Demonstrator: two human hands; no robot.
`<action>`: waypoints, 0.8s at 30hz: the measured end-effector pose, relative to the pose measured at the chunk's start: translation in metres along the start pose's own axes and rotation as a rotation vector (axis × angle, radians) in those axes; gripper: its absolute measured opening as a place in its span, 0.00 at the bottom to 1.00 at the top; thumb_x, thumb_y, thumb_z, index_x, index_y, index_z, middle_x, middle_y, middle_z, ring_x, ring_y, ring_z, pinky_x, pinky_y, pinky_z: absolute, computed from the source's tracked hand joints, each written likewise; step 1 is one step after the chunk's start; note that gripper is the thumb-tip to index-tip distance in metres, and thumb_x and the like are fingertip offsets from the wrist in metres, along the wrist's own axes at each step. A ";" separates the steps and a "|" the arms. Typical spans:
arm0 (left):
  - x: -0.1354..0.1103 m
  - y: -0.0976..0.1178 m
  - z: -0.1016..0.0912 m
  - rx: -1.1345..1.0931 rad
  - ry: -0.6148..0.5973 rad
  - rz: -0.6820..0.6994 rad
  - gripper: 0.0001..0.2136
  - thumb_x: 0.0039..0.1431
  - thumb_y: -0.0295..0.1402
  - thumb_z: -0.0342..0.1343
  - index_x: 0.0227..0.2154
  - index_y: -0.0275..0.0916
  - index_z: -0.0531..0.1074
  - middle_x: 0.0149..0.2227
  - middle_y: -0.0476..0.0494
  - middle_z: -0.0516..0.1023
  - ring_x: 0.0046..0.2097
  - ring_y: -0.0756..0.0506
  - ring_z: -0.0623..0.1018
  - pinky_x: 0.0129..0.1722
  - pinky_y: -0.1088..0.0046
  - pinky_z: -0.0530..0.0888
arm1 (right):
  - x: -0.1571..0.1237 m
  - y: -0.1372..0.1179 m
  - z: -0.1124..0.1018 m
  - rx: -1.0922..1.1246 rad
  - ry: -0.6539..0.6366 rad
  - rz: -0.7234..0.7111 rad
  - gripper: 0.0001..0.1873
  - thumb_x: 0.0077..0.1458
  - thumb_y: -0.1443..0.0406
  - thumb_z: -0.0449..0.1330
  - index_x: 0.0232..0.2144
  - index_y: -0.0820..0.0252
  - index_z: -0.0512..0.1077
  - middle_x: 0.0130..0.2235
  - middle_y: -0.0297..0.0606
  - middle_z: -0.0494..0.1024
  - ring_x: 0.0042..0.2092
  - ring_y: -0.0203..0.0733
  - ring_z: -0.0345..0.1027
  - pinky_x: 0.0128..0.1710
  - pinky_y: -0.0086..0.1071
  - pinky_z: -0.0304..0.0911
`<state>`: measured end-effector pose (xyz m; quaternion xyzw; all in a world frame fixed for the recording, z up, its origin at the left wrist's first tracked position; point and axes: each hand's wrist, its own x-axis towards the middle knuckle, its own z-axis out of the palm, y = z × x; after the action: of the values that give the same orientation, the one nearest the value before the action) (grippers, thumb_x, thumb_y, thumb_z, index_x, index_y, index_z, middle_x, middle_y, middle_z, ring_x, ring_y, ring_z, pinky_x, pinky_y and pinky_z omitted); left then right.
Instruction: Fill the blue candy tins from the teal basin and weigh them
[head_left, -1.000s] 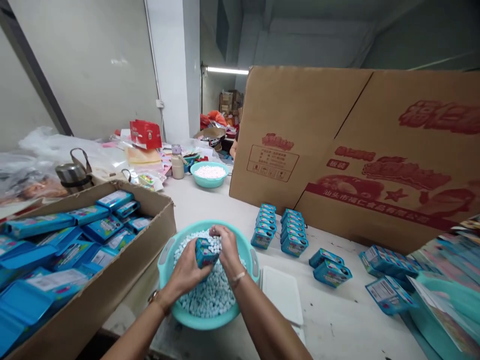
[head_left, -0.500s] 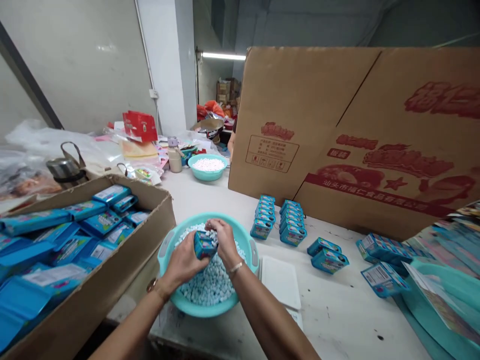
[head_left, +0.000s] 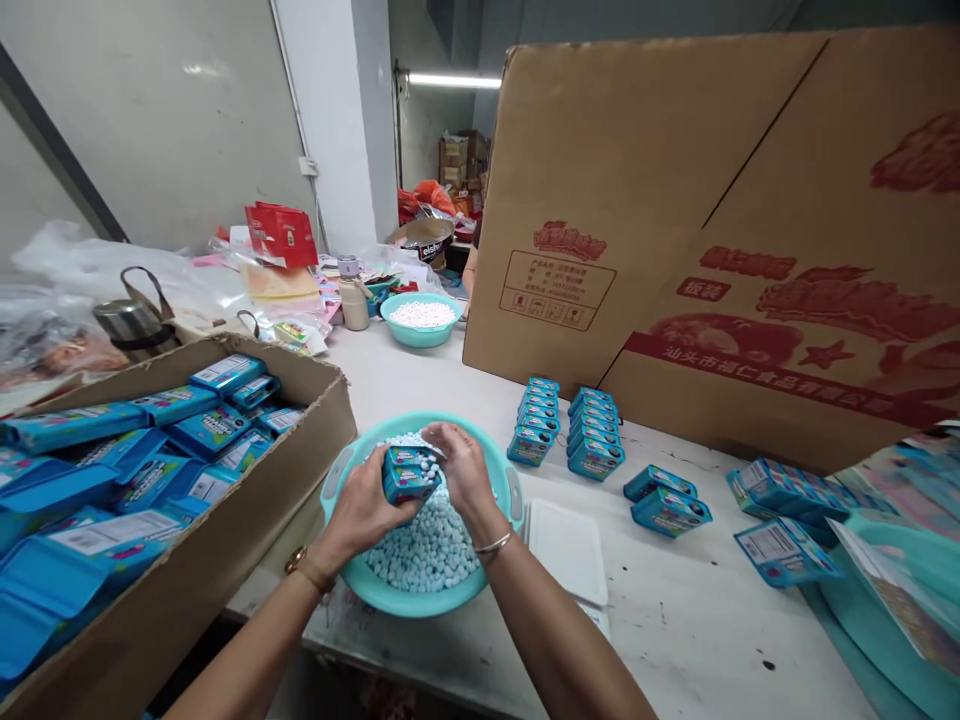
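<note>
My left hand grips a small blue candy box over a teal basin filled with small white and pale blue candies. My right hand is curled against the box's right end, fingers pinched at its top. Both hands hover just above the candy heap. Two neat rows of the same blue boxes stand on the table to the right of the basin.
A cardboard carton full of flat blue boxes sits at my left. A large printed cardboard sheet stands behind the table. Loose blue boxes lie right, by a white tray. A second candy basin stands farther back.
The box has been turned in my hands so its printed face shows, and my right fingers have moved to its top. The view has shifted slightly.
</note>
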<state>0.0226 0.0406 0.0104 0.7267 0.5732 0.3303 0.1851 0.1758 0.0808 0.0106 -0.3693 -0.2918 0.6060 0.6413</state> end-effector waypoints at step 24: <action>-0.045 -0.006 -0.023 -0.671 -0.180 -0.136 0.38 0.42 0.36 0.69 0.57 0.45 0.60 0.56 0.39 0.70 0.56 0.33 0.73 0.57 0.54 0.70 | 0.008 -0.001 -0.039 -0.467 -0.203 0.047 0.23 0.56 0.47 0.56 0.42 0.54 0.78 0.45 0.40 0.79 0.48 0.48 0.71 0.49 0.41 0.62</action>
<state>-0.0031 -0.0031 0.0111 0.6118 0.4610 0.4220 0.4849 0.2091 0.0839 -0.0103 -0.4515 -0.4781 0.5707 0.4919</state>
